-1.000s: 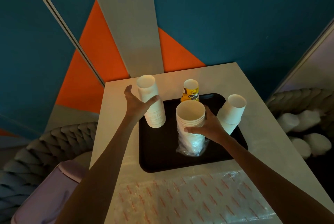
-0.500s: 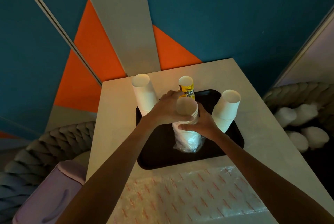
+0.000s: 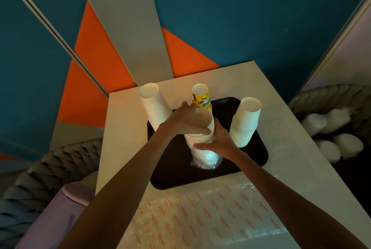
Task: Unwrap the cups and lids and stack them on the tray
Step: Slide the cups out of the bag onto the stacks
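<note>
1. Teal and orange wall panels back a pale table (image 3: 124, 148), its far half carrying a black tray (image 3: 259, 154).
2. At tray centre, the half-wrapped cup stack (image 3: 200, 138) stands in its plastic sleeve (image 3: 206, 161).
3. Left hand (image 3: 184, 121) curls closed around the stack's top (probably to lift cups free).
4. Right hand (image 3: 218, 141) clasps lower down, likely pinning the sleeve.
5. Unwrapped stacks (image 3: 246, 121) wait at the tray's edges.

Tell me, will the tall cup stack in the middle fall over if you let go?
Probably wobbly: the middle cup stack is tall and narrow. Clear wrap bunched at its base may make it slide. Both hands, left and right, grip it.
</note>
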Motion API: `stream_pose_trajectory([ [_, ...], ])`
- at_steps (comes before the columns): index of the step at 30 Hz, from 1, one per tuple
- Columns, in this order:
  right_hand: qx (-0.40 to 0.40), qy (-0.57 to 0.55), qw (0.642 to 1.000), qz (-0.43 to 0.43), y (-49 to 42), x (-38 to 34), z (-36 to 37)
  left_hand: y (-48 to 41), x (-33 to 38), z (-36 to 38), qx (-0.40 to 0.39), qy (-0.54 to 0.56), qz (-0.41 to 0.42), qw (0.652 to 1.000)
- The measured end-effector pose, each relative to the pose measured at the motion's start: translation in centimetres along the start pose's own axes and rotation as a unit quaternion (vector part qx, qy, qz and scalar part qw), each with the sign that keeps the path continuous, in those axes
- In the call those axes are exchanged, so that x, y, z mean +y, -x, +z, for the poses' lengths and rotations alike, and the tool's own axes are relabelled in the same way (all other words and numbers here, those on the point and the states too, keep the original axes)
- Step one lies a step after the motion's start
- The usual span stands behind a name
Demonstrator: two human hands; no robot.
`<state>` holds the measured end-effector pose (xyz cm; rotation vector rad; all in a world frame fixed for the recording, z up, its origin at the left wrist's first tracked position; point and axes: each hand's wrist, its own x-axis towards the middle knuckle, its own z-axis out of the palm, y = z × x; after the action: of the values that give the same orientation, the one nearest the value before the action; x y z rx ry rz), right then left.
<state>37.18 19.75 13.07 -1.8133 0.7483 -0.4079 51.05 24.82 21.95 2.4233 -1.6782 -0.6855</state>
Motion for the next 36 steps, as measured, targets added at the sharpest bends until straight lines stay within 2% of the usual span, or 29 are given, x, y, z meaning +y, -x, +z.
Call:
stream_pose_trajectory([
  [4, 0.006, -0.007, 1.0, 0.001, 0.3, 0.5, 0.1, 0.0, 0.7, -0.9, 0.003, -0.006, 0.0, 1.0],
  [9, 0.013, -0.001, 1.0, 0.012, 0.3, 1.0, 0.0, 0.6, 1.5, -3.7, 0.046, -0.003, 0.007, 0.999],
  [13, 0.016, -0.013, 1.0, 0.015, 0.3, 1.2, -0.2, 2.2, 1.0, -6.7, 0.107, 0.039, 0.004, 0.993],
  [15, 0.014, -0.024, 0.999, 0.017, 0.2, 1.1, -0.4, 3.2, 0.0, -7.4, 0.111, 0.076, -0.011, 0.991],
  [18, 0.014, -0.022, 1.0, 0.014, 0.3, 1.2, -0.3, 5.4, -2.5, -7.5, 0.057, 0.119, -0.054, 0.99],
  [23, 0.02, -0.014, 0.999, 0.023, 0.2, 1.3, -0.3, 8.2, -5.3, -5.7, -0.092, 0.113, -0.1, 0.984],
  [27, 0.018, -0.008, 1.0, 0.021, 0.2, 1.2, -0.4, 8.4, -6.2, -3.4, -0.165, 0.138, -0.11, 0.97],
  [29, 0.019, -0.009, 0.999, 0.024, 0.3, 1.2, -0.4, 8.3, -6.5, -2.9, -0.177, 0.169, -0.109, 0.964],
  [31, 0.018, -0.012, 0.999, 0.028, 0.3, 1.2, -0.5, 8.3, -6.7, -3.4, -0.15, 0.223, -0.1, 0.958],
  [33, 0.018, -0.006, 1.0, 0.025, 0.3, 1.2, -0.6, 8.2, -6.7, -4.6, -0.089, 0.302, -0.083, 0.946],
  [36, 0.018, 0.004, 1.0, 0.02, 0.3, 1.2, -0.5, 7.4, -6.6, -7.2, 0.075, 0.387, -0.059, 0.917],
])
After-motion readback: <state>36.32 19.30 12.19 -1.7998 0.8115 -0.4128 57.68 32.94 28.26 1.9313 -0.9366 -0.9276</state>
